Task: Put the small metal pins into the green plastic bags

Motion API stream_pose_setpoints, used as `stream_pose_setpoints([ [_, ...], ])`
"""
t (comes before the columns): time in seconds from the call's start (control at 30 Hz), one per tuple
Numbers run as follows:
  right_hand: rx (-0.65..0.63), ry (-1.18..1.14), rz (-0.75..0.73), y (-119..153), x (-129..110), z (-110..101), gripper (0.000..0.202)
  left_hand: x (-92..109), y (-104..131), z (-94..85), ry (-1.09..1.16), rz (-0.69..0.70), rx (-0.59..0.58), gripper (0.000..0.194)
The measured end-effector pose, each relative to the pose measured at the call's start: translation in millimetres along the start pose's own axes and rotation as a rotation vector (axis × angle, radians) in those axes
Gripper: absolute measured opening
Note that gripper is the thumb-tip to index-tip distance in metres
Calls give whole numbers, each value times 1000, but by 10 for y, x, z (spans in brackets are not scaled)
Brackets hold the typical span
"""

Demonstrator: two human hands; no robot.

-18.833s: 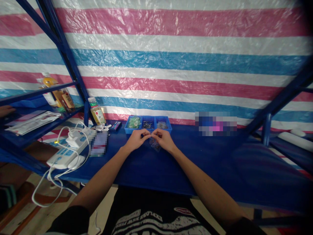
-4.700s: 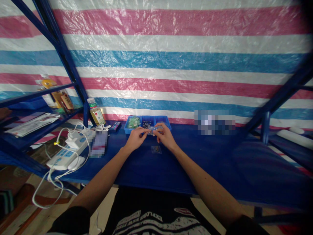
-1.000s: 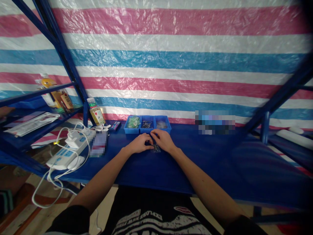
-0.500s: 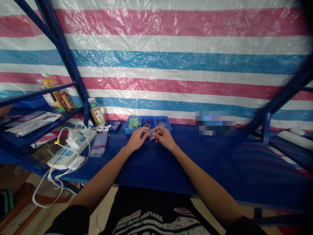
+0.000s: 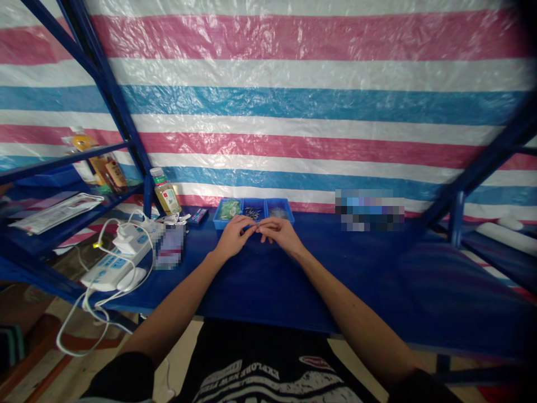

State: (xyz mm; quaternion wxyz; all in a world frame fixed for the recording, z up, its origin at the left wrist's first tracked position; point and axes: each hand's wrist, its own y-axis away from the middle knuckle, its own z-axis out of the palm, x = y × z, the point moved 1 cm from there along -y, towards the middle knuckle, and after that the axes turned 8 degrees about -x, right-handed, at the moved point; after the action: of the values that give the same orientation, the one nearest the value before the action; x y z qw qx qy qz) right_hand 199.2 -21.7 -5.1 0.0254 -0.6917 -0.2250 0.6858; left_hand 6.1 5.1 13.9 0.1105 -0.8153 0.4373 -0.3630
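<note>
My left hand [image 5: 236,237] and my right hand [image 5: 280,232] meet fingertip to fingertip just in front of the three blue bins. The fingers of both are pinched together, and what lies between them is too small or hidden to make out. Behind my left hand, the left bin [image 5: 217,217] contains pale green plastic pieces [image 5: 230,209]. Small dark, thin metal pieces [image 5: 253,213] lie in the middle bin. Clear, filmy pieces [image 5: 277,213] are in the right bin [image 5: 289,212], behind my right hand.
The blue table [image 5: 268,285] stretches to both sides. At left are a white power strip [image 5: 109,268] with tangled cables, a blurred-out item [image 5: 170,246] and a bottle [image 5: 166,193]. Another blurred-out item [image 5: 369,210] lies back right. Blue frame posts [image 5: 455,196] rise at both sides.
The crinkled clear plastic piece seen between my fingers before no longer shows. My right hand has shifted slightly left, and the fingertips of both hands have come together.
</note>
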Motion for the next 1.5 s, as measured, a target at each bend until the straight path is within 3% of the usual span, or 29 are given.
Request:
stream_pose_setpoints([
  [0.23, 142, 191, -26, -1, -3, -42, 34, -28, 18, 52, 26, -51, 3, 21],
  [0.4, 123, 117, 6, -4, 8, -17, 35, -4, 34, 51, 63, -71, 5, 32],
  [0.53, 124, 36, -18, 11, -4, 3, 40, 21, 26, 4, -17, 3, -13, 24],
  [0.67, 106, 60, -15, 5, -13, -12, 33, 12, 7, -18, -7, 67, -21, 35],
  [0.87, 110, 51, -6, -28, 55, -44, 32, 2, -8, 5, -2, 14, 30, 22],
  [1.17, 119, 191, -45, -4, 38, -44, 33, 19, 1, -12, -17, 6, 65, 25],
  [1.37, 82, 73, -19, 8, 33, 1, 37, -35, 8, 46, 89, -85, 55, 19],
  [1.5, 65, 35, -52, 27, 2, 19, 38, -40, 12, 45, 74, -75, 48, 17],
])
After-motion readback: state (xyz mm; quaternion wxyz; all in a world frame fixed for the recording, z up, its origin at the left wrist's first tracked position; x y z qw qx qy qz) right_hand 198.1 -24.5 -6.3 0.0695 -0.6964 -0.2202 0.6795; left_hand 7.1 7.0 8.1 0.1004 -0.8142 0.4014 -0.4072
